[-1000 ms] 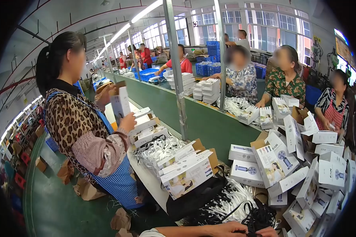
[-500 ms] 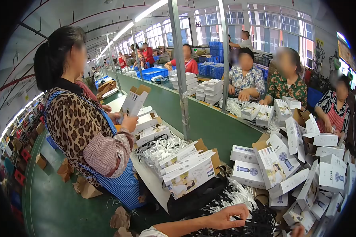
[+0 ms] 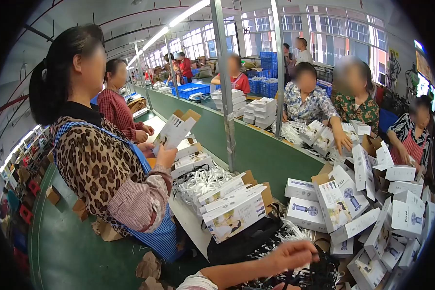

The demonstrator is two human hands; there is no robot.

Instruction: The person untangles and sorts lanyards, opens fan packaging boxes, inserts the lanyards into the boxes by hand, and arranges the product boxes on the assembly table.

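My left hand (image 3: 295, 256) reaches in from the bottom edge over a tangled pile of black straps (image 3: 324, 271). Its fingers are pinched together, slightly blurred, with a bit of black strap at their tips. Only a sliver of skin, seemingly my right hand (image 3: 284, 286), shows at the bottom edge below it; those fingers are hidden. White straps (image 3: 297, 233) lie just behind the black ones. A black cloth or bag (image 3: 246, 241) lies left of them, under open printed fan boxes (image 3: 239, 217).
Many white fan boxes (image 3: 304, 212) are heaped on the right. A person in a leopard-print top (image 3: 96, 169) stands at left holding an open box (image 3: 175, 129). A metal post (image 3: 224, 96) rises beside the green divider (image 3: 256, 164). Co-workers sit beyond it.
My left hand has lifted slightly and moved right. My right hand has left the lower right and shows only at the bottom edge. A co-worker across the divider has reached a hand forward.
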